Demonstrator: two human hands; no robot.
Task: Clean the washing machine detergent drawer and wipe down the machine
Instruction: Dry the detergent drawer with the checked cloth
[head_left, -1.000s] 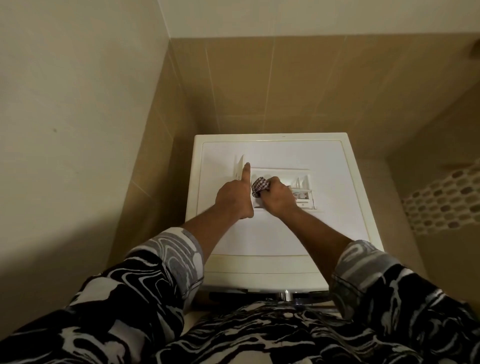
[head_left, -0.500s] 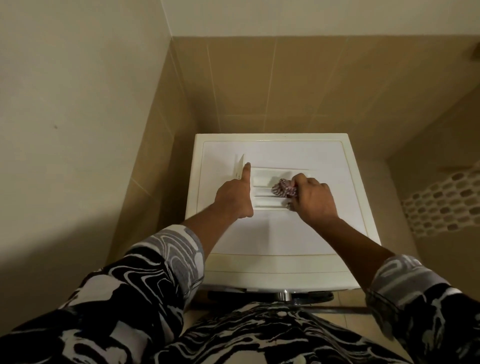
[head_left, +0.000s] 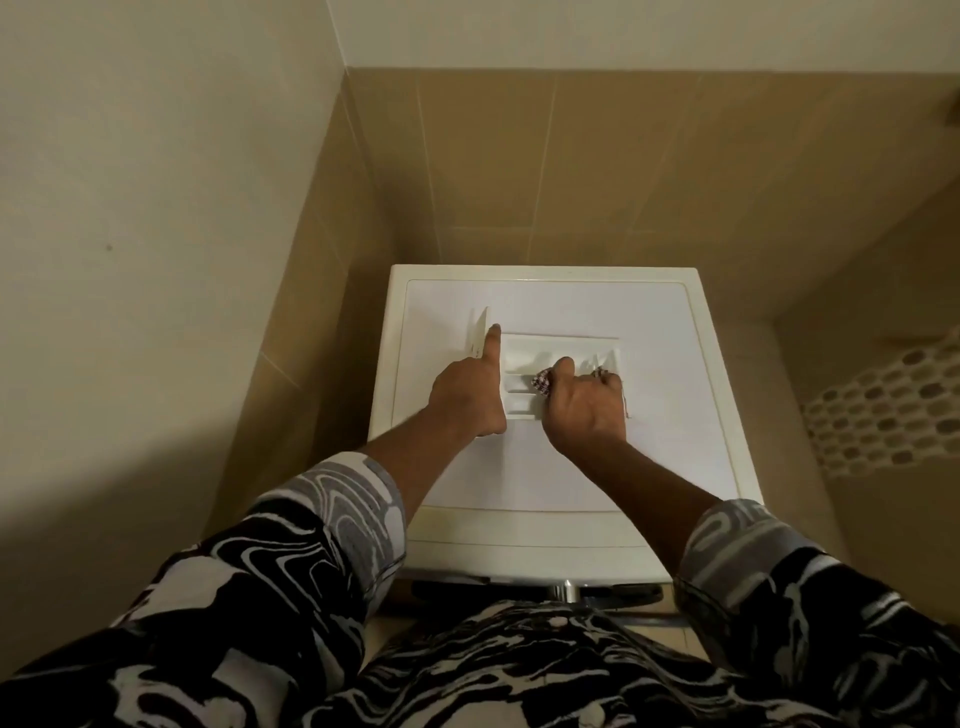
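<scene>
**Cloth in the detergent compartment, flap held back**

The washing machine stands in a narrow corner. A plain pale wall runs along its left, tan tiles cover the wall behind it, and a mosaic of small oval tiles shows on the right. Both forearms reach over the near edge of the machine from black-and-white swirl-patterned sleeves. The right hand covers the right half of the detergent drawer, so that part of it is hidden.

The drawer is a recessed white compartment in the middle of the machine's flat white top. Raised ribs divide its visible left part into narrow channels. A small white flap stands upright at its left edge. The left hand rests on the top just beside the recess. Its forefinger is straight with the tip against the flap, and its other fingers are curled under.

The right hand's fingers are bunched tight round a crumpled checked cloth, which it holds down inside the recess. Bits of the fabric show on either side of the hand, and a loose thread trails over the right rim. The machine's top is white with a cream border, and no marks can be made out on it in this light.
</scene>
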